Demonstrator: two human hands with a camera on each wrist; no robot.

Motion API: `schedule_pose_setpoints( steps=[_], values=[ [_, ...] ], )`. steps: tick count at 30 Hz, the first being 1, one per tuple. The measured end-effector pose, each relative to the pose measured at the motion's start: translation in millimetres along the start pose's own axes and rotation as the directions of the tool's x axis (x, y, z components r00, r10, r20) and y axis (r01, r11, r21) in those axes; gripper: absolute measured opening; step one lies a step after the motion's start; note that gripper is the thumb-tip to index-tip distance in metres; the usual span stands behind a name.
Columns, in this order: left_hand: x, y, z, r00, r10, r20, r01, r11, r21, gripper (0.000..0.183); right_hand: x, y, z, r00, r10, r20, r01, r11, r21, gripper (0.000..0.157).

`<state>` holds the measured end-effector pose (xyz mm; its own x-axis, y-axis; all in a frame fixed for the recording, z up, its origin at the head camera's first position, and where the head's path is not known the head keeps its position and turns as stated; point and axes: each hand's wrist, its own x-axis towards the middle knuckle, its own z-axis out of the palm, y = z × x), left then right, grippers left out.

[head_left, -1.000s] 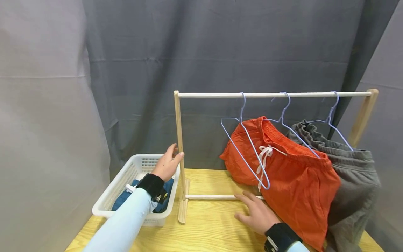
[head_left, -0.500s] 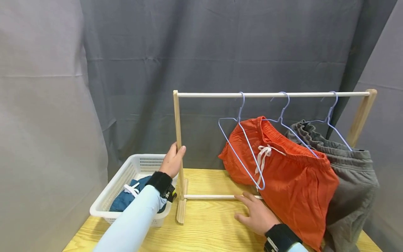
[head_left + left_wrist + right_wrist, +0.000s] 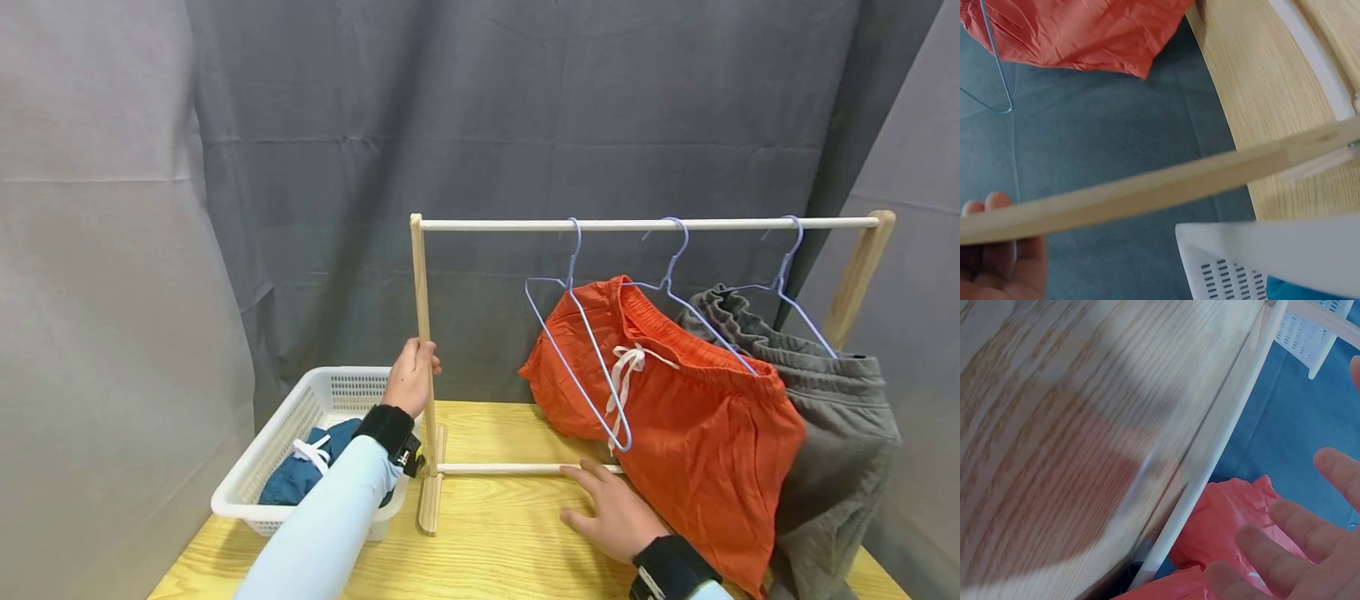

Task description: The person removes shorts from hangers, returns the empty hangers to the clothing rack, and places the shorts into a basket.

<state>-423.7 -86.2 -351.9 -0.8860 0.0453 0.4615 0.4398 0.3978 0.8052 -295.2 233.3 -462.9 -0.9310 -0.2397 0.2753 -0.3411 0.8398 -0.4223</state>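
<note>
My left hand (image 3: 411, 377) grips the left upright post (image 3: 422, 292) of a wooden clothes rack; in the left wrist view its fingertips (image 3: 999, 201) curl over the post's far side. Low over the table, my right hand (image 3: 617, 515) hangs with spread fingers, holding nothing, near the rack's white lower bar (image 3: 498, 469). Orange shorts (image 3: 697, 450) with a white drawstring hang on a lilac hanger (image 3: 705, 321) just behind it. Grey shorts (image 3: 843, 442) hang farther right on another hanger (image 3: 806, 321). A bare hanger (image 3: 546, 329) hangs from the top rail (image 3: 495, 226), in front of the orange shorts.
A white plastic basket (image 3: 258, 446) stands left of the rack, with dark blue cloth (image 3: 288, 481) and a white drawstring in it. My left forearm covers part of it. Grey curtains (image 3: 487, 108) close off the back and sides of the wooden table (image 3: 495, 550).
My left hand has moved from beside the post, fingers loose, to curling its fingers round it. The bare hanger swings slightly. The right hand has stayed in place.
</note>
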Motion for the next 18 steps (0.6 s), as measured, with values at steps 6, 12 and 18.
schedule_pose_setpoints(
  steps=[6,12,18],
  values=[
    [2.6,-3.5,-2.2,0.999,0.036,-0.007,-0.036,0.999,0.007,0.045,0.3,0.9,-3.2,1.0,-0.001,-0.02,0.002,0.999,0.04,0.058],
    [2.5,-4.8,-1.2,1.0,0.03,0.001,-0.03,1.0,0.001,0.045,-1.7,2.7,-16.6,0.995,-0.047,-0.093,0.048,0.999,0.009,0.052],
    [2.9,-5.2,2.8,1.0,0.015,-0.004,-0.015,1.0,0.009,0.045,-2.0,9.2,-42.9,0.995,-0.027,-0.093,0.028,1.0,0.009,0.047]
  ],
)
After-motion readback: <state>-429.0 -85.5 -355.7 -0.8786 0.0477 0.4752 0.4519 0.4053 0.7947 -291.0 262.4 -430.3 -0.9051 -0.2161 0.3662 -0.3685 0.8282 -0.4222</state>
